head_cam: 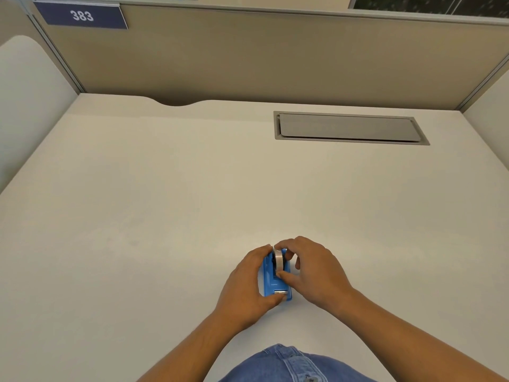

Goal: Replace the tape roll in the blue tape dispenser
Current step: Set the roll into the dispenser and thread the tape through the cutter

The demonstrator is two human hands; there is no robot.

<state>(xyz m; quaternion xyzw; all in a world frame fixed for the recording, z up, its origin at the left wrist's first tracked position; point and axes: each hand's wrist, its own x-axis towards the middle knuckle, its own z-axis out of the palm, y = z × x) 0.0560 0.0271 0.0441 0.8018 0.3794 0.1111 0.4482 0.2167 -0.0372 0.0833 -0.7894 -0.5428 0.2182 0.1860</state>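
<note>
— Two hands were on the job, but start wide. What was the room like?

— Tan cubicle partitions [275, 56] stood on three sides, with a blue number plate [81, 15] reading 383 at the upper left. Below them lay the pale surface [137, 202], mostly bare, with a grey hatch cover [348, 128] set flush toward its far right.

— And the task's thing?

— The blue tape dispenser [271, 282] sat flat on the near middle of that surface, just ahead of the person's denim shirt [289, 365], its metal cutter [282, 292] at the near end.

— Who held what?

— The left hand [245, 288] wrapped the dispenser's left side, thumb near the cutter end, steadying it. The right hand [311, 271] came over from the right, its fingers [283, 248] curled and pinching the tape roll [278, 261], thumb at the roll's near edge, other fingertips on its far top.

— Going in or coming out?

— I couldn't tell. The roll stood upright on edge in the cradle, a dark hub [273, 260] showing on its left face. I judged it the seating-or-lifting step at the cradle.

— What did the next move call for?

— Probably a firm hold on the body, and the roll kept square so the hub ran cleanly in its slots.
</note>
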